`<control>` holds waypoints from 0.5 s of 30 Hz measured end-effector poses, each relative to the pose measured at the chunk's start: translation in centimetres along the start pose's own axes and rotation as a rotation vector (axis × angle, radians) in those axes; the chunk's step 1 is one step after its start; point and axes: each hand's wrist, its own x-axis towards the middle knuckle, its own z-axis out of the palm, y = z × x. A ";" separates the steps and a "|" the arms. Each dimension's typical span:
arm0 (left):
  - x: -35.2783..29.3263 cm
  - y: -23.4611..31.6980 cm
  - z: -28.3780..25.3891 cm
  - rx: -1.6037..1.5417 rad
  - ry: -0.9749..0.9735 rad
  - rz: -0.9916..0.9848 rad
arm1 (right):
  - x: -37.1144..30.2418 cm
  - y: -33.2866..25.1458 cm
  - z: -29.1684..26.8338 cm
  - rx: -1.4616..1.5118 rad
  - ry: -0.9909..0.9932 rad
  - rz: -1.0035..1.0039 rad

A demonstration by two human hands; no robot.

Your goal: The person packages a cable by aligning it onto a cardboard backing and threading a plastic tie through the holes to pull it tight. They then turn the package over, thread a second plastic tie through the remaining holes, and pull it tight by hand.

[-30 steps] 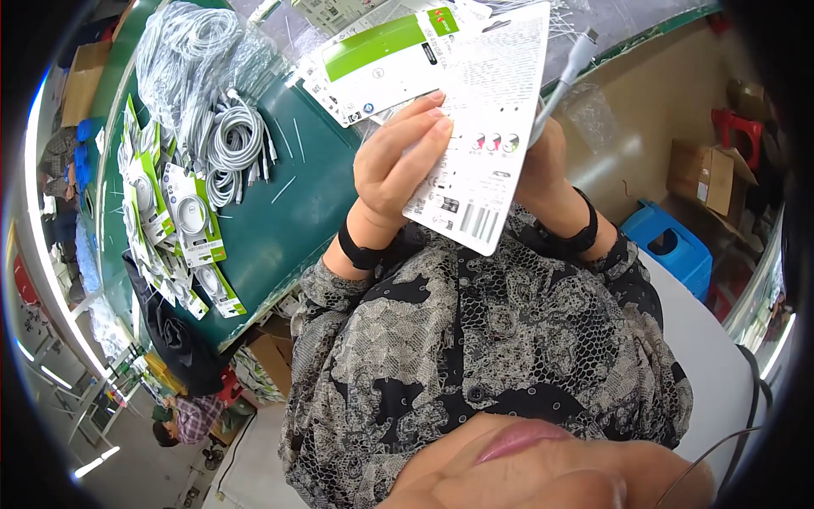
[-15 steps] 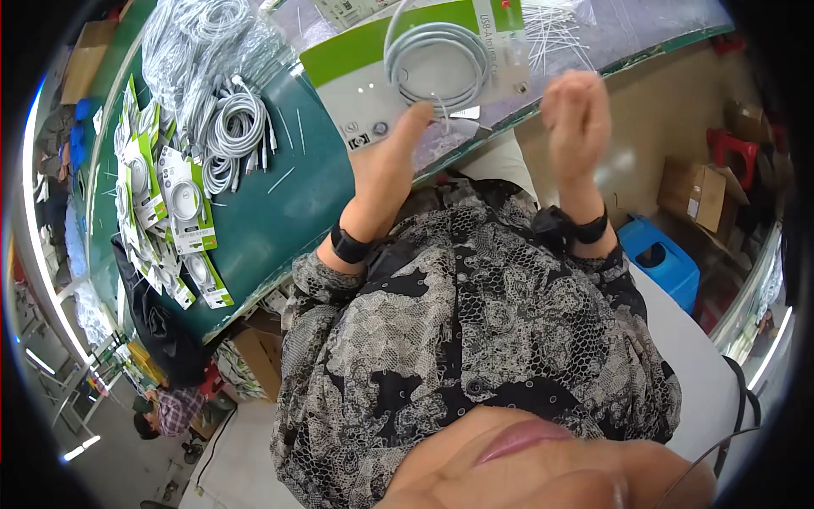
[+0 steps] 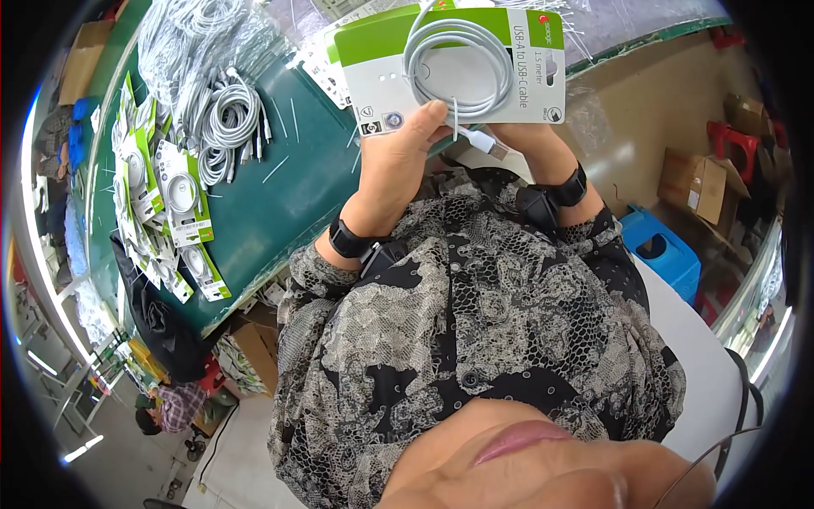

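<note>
My left hand (image 3: 392,165) grips the lower left edge of a green and white packaging card (image 3: 373,81), its thumb pressed on the front. On the card lies a coiled light-grey cable (image 3: 506,75), and a thin white tie (image 3: 455,120) loops round its lower part. The cable's plug (image 3: 490,145) hangs below the card's lower edge. My right hand (image 3: 536,146) reaches behind the card's lower right part; its fingers are hidden there, so I cannot tell whether they hold it.
At the left of the green table (image 3: 297,208) lies a pile of carded cables (image 3: 182,193). Loose coiled cables (image 3: 227,119) and clear plastic bags (image 3: 203,42) sit beyond it. A blue stool (image 3: 670,259) and a cardboard box (image 3: 699,187) stand at the right. Another person (image 3: 180,405) is at lower left.
My right hand has come leftward from beside the card to behind it. The card has shifted slightly right, and the cable's plug now shows below its edge.
</note>
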 end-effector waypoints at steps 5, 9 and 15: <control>0.1 -0.1 -0.3 0.037 -0.021 -0.026 | -0.2 -0.4 -0.2 -0.175 -0.061 -0.053; 0.4 1.1 0.0 -0.046 -0.072 0.027 | -0.3 1.2 -0.5 -0.197 -0.006 -0.144; 2.1 0.3 -1.0 -0.084 -0.039 0.035 | 0.1 0.5 -1.6 -0.160 0.144 -0.042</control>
